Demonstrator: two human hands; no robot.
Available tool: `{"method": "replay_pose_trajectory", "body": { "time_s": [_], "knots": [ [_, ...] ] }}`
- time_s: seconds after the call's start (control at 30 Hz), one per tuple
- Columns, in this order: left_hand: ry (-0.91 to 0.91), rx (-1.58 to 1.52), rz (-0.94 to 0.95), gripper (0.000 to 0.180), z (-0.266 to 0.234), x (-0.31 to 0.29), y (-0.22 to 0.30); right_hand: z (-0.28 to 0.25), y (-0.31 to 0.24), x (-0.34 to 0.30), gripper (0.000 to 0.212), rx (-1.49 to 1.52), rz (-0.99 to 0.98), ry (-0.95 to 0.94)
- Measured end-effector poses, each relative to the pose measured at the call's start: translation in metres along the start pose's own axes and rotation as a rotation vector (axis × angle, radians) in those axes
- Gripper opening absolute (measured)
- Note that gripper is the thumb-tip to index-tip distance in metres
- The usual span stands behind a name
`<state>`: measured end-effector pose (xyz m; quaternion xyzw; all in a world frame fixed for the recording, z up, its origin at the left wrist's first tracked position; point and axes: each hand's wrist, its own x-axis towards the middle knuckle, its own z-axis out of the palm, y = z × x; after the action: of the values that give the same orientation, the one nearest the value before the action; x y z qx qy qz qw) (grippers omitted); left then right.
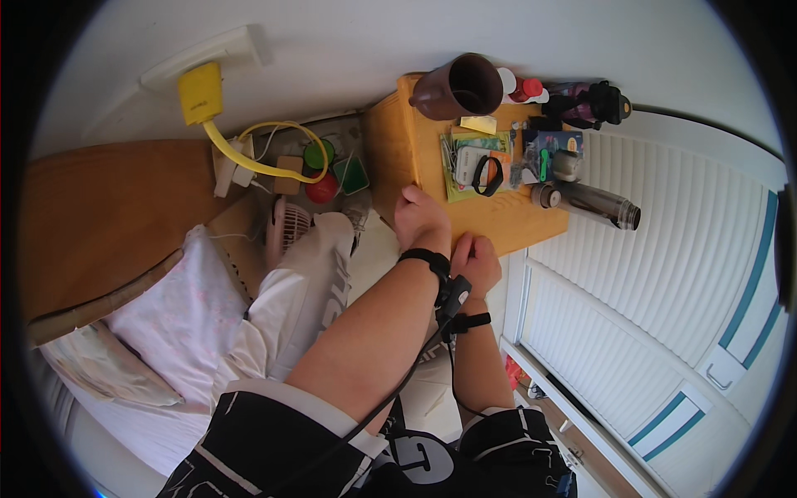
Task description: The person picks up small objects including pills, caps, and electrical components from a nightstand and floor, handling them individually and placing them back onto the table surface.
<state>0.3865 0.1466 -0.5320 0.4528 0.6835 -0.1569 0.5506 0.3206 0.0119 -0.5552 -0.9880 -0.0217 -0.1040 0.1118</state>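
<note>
My left hand [422, 219] is closed at the near left corner of a wooden cabinet [498, 228], its fingers curled. Just to its right, lower in view, my right hand [477, 266] is curled into a closed shape against the cabinet's front edge. Whatever the fingers of either hand grip, if anything, is hidden. A black strap circles each wrist, and a small black device [453, 296] with a cable sits by the left wrist. On the cabinet top, beyond my hands, lie flat packets [473, 166] with a black wristband [487, 176] on them.
A dark brown cup [465, 87], a purple-black bottle [585, 104] and a steel flask [599, 206] stand around the cabinet top. Left are a small fan [286, 228], a yellow cable [274, 173] and a bed [178, 290]. White louvred doors [656, 224] rise at right.
</note>
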Motion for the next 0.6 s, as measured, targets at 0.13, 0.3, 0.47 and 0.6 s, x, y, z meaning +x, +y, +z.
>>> {"method": "replay_pose_trajectory", "body": {
  "time_s": [0.13, 0.3, 0.47, 0.6],
  "knots": [
    [-0.004, -0.001, 0.007, 0.061, 0.0002, 0.0, -0.0004, -0.0007, -0.0034, -0.0002, 0.03, -0.024, -0.017, 0.034],
    [0.001, 0.007, -0.007, 0.061, 0.003, 0.0045, -0.0025, -0.0018, -0.006, 0.0009, 0.029, -0.054, -0.024, 0.033],
    [0.016, 0.005, -0.002, 0.061, 0.0042, 0.003, -0.002, -0.0003, -0.0049, 0.0009, 0.029, -0.04, -0.02, 0.042],
    [0.004, 0.024, 0.006, 0.06, 0.0041, 0.0016, -0.0012, -0.0008, -0.0042, 0.0017, 0.027, -0.032, -0.031, 0.067]
  ]
}}
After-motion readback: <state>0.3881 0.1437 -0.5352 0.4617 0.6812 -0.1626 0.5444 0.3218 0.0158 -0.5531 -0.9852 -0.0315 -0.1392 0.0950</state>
